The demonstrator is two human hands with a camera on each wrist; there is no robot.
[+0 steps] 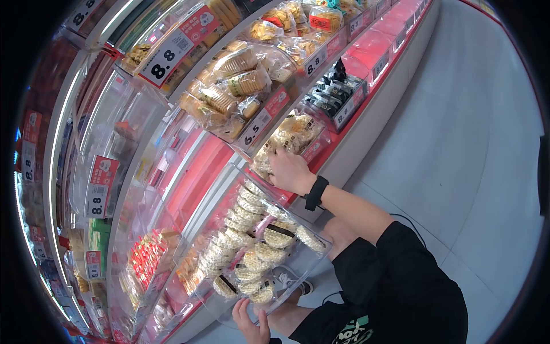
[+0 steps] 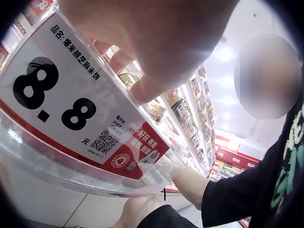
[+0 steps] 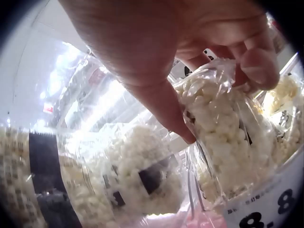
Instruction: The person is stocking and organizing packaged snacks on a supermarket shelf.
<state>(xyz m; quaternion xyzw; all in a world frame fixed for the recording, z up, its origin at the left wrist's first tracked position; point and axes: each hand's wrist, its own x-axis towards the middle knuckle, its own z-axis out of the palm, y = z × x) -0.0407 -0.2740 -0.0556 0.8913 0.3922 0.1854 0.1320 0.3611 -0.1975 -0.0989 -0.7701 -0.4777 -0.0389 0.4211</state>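
My left hand (image 1: pixel 251 324) holds a clear plastic bin (image 1: pixel 312 266) by its near edge, fingers over the rim. The bin is tilted and carries rows of wrapped puffed rice cakes (image 1: pixel 252 255). On its front is a large 8.8 price label (image 2: pixel 71 99), close under the left hand in the left wrist view. My right hand (image 1: pixel 289 171) reaches into another shelf bin beyond it. In the right wrist view, that hand's thumb and fingers pinch a clear-wrapped puffed rice cake (image 3: pixel 223 128). More wrapped rice cakes (image 3: pixel 142 175) lie beside it.
Farther along the shelf are bagged biscuits (image 1: pixel 246 80) behind a 6.5 label and black packets (image 1: pixel 332 94). Tall shelves with red-and-white price tags (image 1: pixel 103 186) stand on the left. A grey tiled floor (image 1: pixel 452 143) lies to the right.
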